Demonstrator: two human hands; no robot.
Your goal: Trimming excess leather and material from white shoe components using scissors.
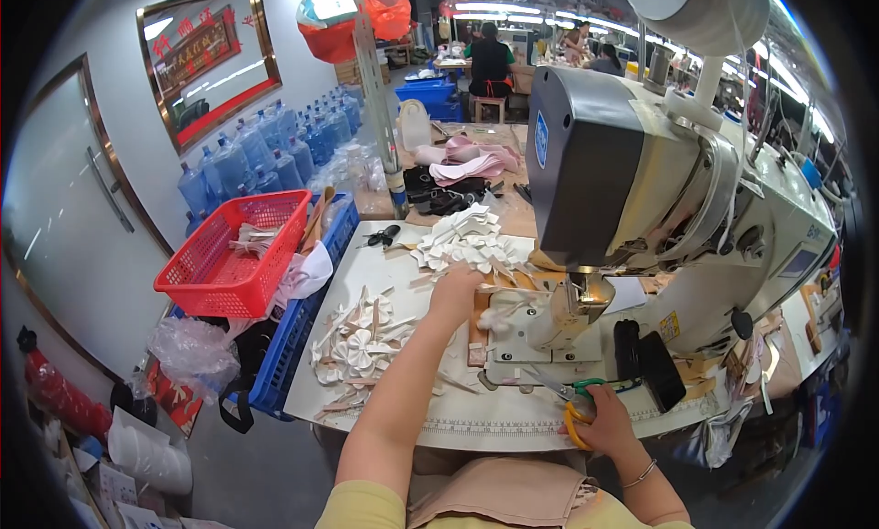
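My left hand (457, 289) reaches over the worktable to the near edge of a pile of white cut pieces (472, 236). Its fingers look bent together; anything between them is too small to make out. Down at the table's front edge, my right hand (606, 422) grips scissors (573, 415) with yellow and green handles, their blades pointing left and away. A second heap of white petal-shaped pieces and thin strips (359, 348) lies left of my left forearm. To the right of my left hand stands the sewing machine (586, 163), its needle area above a metal plate (522, 332).
A black phone (660, 371) rests right of the scissors. Small black snips (385, 235) lie at the table's far left. Beside the table, a red basket (233, 282) sits over a blue crate (298, 337). A metal post (375, 98) rises beyond. People sit working far off.
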